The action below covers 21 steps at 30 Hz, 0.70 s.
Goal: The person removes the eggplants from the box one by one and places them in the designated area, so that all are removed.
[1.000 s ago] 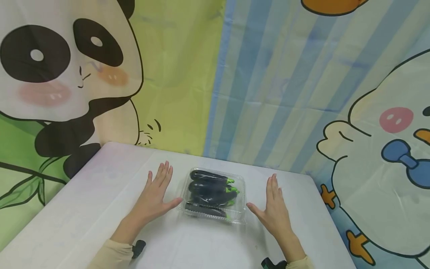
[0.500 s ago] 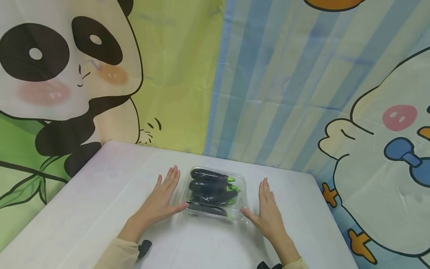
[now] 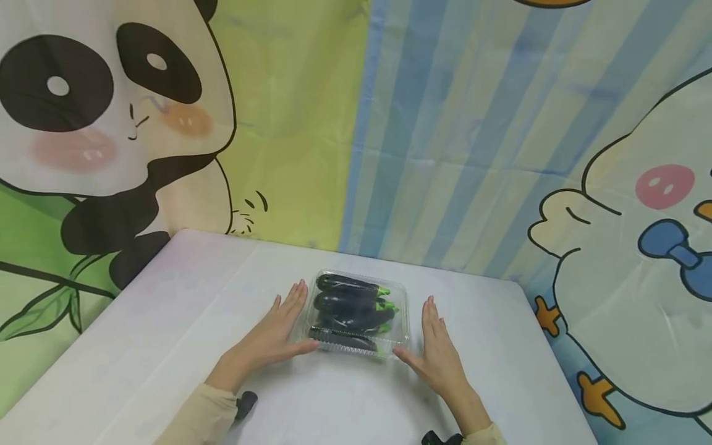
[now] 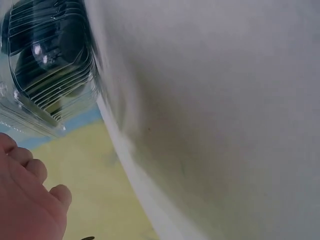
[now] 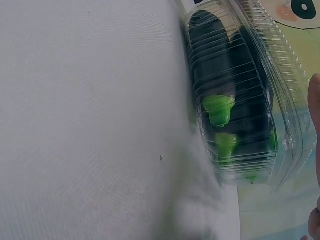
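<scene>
Container [image 3: 403, 316]: clear plastic with ribbed walls, lid over contents; lying on white table [image 3: 356, 402], toward far side, between left hand [image 3: 272, 337] and right hand [image 3: 438, 357].
Eggplants [image 3: 347, 303]: four visible, purple-black, glossy, inside container; ranged from far to near, lengthwise left to right, green caps [image 3: 383, 291] at right ends. Caps also visible through ribbed wall in right wrist view.
Left hand: just beside left side of container, fingers straight and pointing far, thumb spread well apart from them, reaching to near left corner. Contact with plastic: cannot tell. Only partly visible in left wrist view.
Right hand: just beside right side of container, fingers straight, close together, pointing far; thumb apart from them, tip at near right corner. Contact here too: cannot tell. Mostly cut off at edge of right wrist view.
Sleeves [image 3: 201, 415]: beige, on both forearms, near side.
Wrist gear [image 3: 246, 405]: black, one piece at each wrist.
Backdrop [image 3: 289, 123]: cloth, hanging beyond far table edge; yellow-green panel left of centre, blue and pale stripes to right.
Panda print [image 3: 186, 133]: large, far left, above green leaves.
Bird print [image 3: 617, 315]: white, at right, pink cheek, blue bow, orange feet.
</scene>
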Tool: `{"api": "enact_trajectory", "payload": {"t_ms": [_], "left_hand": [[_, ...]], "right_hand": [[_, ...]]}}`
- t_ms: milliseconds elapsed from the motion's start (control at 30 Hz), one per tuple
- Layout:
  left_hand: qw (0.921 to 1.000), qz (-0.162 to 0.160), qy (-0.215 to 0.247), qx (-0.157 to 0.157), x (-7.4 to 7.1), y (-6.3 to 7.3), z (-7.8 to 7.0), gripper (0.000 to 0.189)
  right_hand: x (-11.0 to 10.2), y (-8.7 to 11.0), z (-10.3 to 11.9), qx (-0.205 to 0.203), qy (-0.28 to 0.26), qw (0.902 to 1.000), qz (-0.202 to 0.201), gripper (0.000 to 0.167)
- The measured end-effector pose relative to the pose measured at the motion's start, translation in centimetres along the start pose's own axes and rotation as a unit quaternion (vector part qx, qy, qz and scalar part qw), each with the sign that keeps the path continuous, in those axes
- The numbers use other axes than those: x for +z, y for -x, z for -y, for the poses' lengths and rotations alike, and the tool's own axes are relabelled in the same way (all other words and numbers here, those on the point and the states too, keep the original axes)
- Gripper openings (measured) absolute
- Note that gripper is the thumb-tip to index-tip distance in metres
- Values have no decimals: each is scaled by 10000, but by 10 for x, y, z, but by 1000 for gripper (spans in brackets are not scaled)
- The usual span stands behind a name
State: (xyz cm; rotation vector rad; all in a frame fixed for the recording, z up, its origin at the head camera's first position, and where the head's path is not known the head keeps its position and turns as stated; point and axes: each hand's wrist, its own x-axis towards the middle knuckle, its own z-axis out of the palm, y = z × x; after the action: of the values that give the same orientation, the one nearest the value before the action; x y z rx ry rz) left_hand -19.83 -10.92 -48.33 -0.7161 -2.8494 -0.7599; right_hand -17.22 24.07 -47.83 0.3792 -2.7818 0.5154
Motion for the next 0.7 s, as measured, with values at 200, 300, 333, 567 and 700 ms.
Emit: {"api": "enact_trajectory", "payload": {"t_ms": [200, 300, 333, 567, 700], "left_hand": [[9964, 498, 559, -406, 1, -4, 0, 119], [9923, 664, 794, -678, 1, -5, 0, 121], [9913, 693, 843, -736, 2, -5, 0, 121], [9875, 833, 1059, -821, 3, -3, 2, 121], [9862, 828, 1226, -742, 6, -3, 5, 121]], "right_hand": [[5, 1, -3, -75, -81, 9999, 61, 118], [7, 1, -3, -74, -177, 9997, 131, 119], [8, 1, -3, -84, -208, 9997, 140, 119], [16, 3, -1, -49, -436, 9984, 357, 119], [21, 5, -1, -12, -584, 9970, 513, 118]]}}
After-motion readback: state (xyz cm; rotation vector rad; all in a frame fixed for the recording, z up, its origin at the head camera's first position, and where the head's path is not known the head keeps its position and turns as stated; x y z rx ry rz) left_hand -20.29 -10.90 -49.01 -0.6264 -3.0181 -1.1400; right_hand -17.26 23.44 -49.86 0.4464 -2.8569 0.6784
